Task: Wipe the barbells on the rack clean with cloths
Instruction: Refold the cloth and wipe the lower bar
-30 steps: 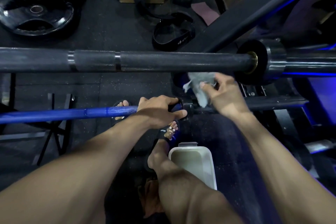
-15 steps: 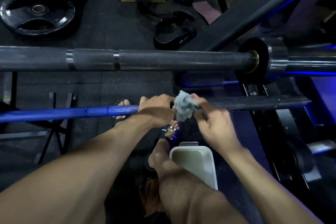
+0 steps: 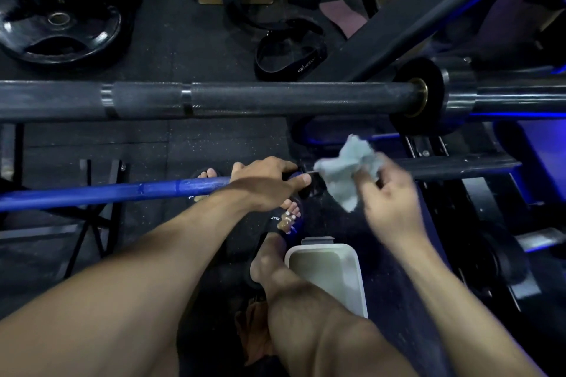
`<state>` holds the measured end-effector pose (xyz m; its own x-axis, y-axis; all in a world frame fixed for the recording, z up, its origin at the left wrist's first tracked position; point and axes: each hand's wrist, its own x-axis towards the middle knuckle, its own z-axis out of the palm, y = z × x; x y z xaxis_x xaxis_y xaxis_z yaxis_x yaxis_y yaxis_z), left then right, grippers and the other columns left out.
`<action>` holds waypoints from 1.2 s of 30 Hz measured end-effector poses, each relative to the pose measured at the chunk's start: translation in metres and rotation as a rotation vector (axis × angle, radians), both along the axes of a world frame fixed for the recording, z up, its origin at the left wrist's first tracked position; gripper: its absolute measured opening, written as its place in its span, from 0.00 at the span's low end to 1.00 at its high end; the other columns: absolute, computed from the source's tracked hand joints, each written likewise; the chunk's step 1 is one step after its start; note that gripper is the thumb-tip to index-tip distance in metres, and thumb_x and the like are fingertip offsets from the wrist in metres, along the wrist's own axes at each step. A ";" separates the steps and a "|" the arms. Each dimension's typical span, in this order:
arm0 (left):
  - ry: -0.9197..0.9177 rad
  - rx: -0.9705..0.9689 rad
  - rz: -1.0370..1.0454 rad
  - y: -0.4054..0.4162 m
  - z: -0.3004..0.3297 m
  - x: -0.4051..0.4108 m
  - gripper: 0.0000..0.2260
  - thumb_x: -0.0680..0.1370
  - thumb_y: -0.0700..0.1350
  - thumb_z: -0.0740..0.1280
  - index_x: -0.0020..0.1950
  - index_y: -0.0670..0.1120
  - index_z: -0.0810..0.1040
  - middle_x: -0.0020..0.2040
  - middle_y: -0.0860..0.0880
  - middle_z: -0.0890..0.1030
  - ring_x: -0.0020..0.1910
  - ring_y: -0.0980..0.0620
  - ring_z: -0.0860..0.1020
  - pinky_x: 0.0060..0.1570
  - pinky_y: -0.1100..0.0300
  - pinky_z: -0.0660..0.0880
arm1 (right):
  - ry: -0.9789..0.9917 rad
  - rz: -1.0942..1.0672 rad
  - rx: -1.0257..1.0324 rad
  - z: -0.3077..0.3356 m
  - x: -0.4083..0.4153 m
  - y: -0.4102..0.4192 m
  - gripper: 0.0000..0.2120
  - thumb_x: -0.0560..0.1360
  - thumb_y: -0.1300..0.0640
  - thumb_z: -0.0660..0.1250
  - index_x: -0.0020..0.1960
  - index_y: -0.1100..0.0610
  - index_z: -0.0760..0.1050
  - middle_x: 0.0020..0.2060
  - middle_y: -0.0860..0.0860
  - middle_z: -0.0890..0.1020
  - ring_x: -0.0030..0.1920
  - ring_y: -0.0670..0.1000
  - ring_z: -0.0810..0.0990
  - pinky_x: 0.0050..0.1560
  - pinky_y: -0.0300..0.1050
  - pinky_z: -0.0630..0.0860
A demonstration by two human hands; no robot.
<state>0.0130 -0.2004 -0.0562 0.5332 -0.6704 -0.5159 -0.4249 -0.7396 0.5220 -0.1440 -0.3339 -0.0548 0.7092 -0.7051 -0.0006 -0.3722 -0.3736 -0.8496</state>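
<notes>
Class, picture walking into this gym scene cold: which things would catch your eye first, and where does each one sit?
First the thick black barbell spanning the whole picture above the hands. Below it, the bright blue barbell runs in from the left, gripped near its collar by the left hand. Just to the right, the right hand holds a crumpled pale grey cloth by the collar, somewhat blurred.

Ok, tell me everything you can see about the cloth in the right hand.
The cloth is a small pale grey-blue rag, soft and crumpled into a loose wad with a corner hanging down. The right hand pinches it in its fingers, beside the dark collar at the end of the blue barbell. Whether it touches the bar is unclear; it looks blurred.
</notes>
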 end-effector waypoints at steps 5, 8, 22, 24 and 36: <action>0.040 -0.003 -0.004 0.000 -0.001 0.003 0.18 0.83 0.65 0.56 0.64 0.60 0.79 0.57 0.56 0.83 0.50 0.52 0.72 0.56 0.53 0.54 | -0.108 -0.175 0.468 0.027 0.013 -0.022 0.11 0.82 0.64 0.66 0.42 0.57 0.79 0.30 0.45 0.84 0.31 0.42 0.81 0.34 0.36 0.78; 0.055 0.003 -0.018 0.001 0.002 0.003 0.19 0.84 0.64 0.56 0.67 0.60 0.78 0.61 0.54 0.82 0.51 0.53 0.71 0.56 0.54 0.54 | -0.054 -0.147 0.281 0.029 0.019 -0.032 0.14 0.82 0.64 0.66 0.38 0.55 0.77 0.28 0.43 0.82 0.29 0.39 0.79 0.35 0.36 0.76; 0.019 -0.001 -0.052 0.000 -0.008 0.004 0.18 0.84 0.63 0.54 0.68 0.60 0.76 0.56 0.55 0.81 0.54 0.52 0.72 0.55 0.52 0.56 | 0.446 0.378 -0.113 0.015 0.068 -0.025 0.02 0.79 0.48 0.70 0.50 0.43 0.82 0.36 0.44 0.81 0.38 0.45 0.77 0.37 0.42 0.68; 0.003 -0.078 -0.015 0.001 -0.013 0.006 0.16 0.83 0.63 0.58 0.66 0.59 0.77 0.54 0.56 0.81 0.53 0.52 0.74 0.58 0.51 0.63 | 0.397 0.343 -0.185 0.017 0.070 -0.028 0.01 0.78 0.50 0.71 0.50 0.45 0.82 0.36 0.43 0.80 0.39 0.46 0.77 0.38 0.43 0.69; -0.053 -0.272 0.117 0.000 -0.032 0.011 0.09 0.77 0.50 0.73 0.56 0.54 0.82 0.54 0.54 0.84 0.54 0.48 0.81 0.55 0.49 0.78 | 0.199 0.487 -0.472 -0.001 0.061 -0.016 0.14 0.74 0.69 0.67 0.56 0.57 0.85 0.51 0.51 0.86 0.52 0.52 0.81 0.59 0.40 0.73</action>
<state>0.0239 -0.2000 -0.0884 0.6367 -0.7125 -0.2949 -0.3769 -0.6212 0.6871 -0.0831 -0.3500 -0.0553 0.9622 -0.2643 0.0651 -0.2002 -0.8492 -0.4887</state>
